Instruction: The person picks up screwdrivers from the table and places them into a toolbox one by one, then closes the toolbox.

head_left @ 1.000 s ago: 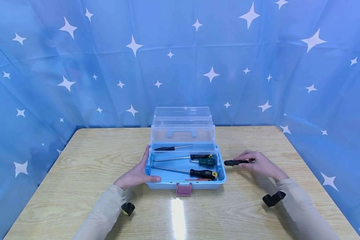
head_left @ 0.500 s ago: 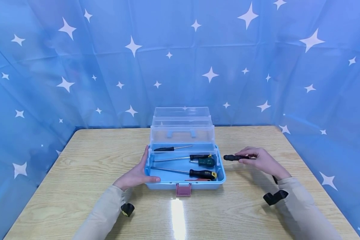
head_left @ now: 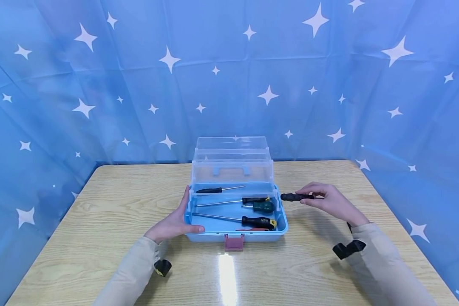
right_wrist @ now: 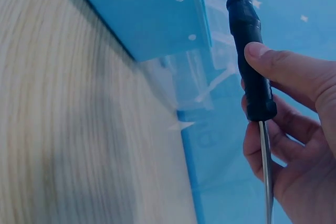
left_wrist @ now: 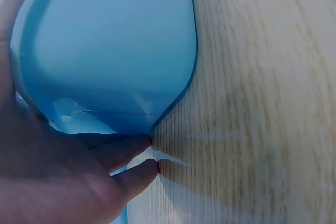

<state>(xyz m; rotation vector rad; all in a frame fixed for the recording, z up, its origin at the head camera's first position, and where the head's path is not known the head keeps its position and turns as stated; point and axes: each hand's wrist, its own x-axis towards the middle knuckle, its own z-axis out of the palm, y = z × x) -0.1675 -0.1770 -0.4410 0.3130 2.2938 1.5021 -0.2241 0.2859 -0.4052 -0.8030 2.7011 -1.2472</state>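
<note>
While the right hand (head_left: 330, 203) pinches the screwdriver (head_left: 290, 197) by its handle, the tool sits just right of the open box (head_left: 208, 238), butt end pointing left at it and shaft running right by the palm, so long axis is roughly left-right, about parallel to the big driver (head_left: 258, 222) inside. Left hand (head_left: 172, 223) is well apart from the held tool, across the box, gripping its left end with thumb over the near rim. Butt is right by the right rim; can't tell if they touch.
</note>
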